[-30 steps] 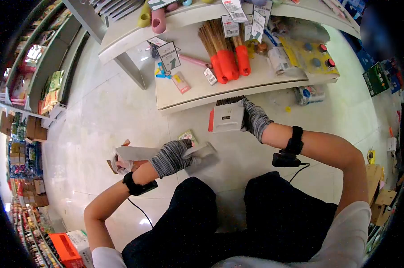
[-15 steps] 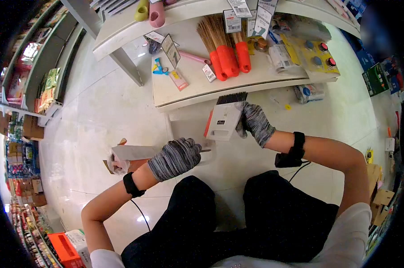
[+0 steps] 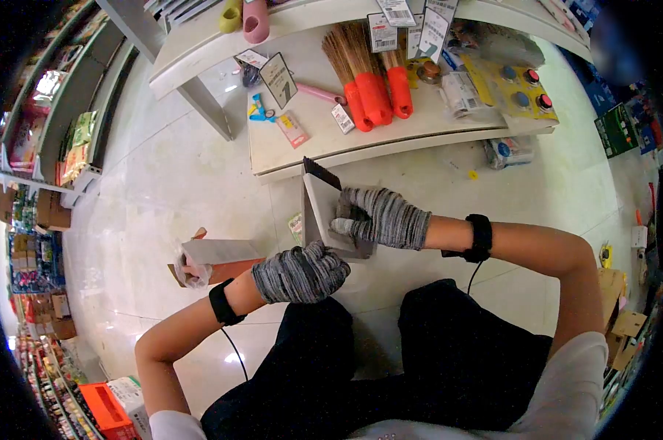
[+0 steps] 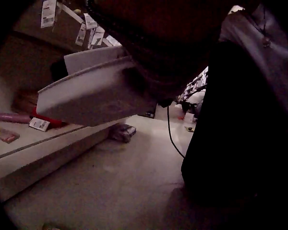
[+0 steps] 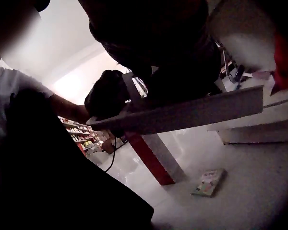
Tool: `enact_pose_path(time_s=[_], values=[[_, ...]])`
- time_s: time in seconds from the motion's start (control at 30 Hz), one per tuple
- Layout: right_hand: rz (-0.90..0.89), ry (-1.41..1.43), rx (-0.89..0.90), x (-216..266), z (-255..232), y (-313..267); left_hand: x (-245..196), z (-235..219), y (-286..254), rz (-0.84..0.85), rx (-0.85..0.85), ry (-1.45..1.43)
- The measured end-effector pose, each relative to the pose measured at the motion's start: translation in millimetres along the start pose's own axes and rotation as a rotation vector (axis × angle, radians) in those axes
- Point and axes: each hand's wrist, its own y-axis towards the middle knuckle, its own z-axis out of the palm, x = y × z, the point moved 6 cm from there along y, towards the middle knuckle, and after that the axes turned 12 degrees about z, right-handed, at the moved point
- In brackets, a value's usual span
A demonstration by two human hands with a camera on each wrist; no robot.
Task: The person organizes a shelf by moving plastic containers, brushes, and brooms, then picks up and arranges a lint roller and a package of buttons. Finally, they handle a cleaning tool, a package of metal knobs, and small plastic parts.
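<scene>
My right hand, in a grey knit glove, pinches a flat white brush whose black bristles point up and away. Just below and left of it, my gloved left hand has its fingers curled round the near end of a grey pan. The brush lies over the pan's open side; whether they touch I cannot tell. In the left wrist view the pan stands in front of the brush. The right wrist view shows the pan edge-on, with my left hand at its end.
A low white shelf ahead bears red-handled straw brushes, price tags and packaged goods. On the floor lie a long box at left, a small green packet and a wrapped pack under the shelf's right end.
My right hand has moved left and down with the brush, turning it from face-on to slanted over the pan. My left hand has shifted slightly, and the pan now stands more upright.
</scene>
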Motion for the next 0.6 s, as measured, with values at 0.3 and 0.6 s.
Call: enact_pose_path(time_s=[0.3,0.6], values=[[-0.242,-0.181,-0.195,-3.7,-20.5,15.9,3.1,-28.4,3.8,0.022,-0.033,0.046],[0.034,0.497,0.113,-67.6,-14.5,50.8,5.0,-12.5,-0.6,0.07,-0.13,-0.232]])
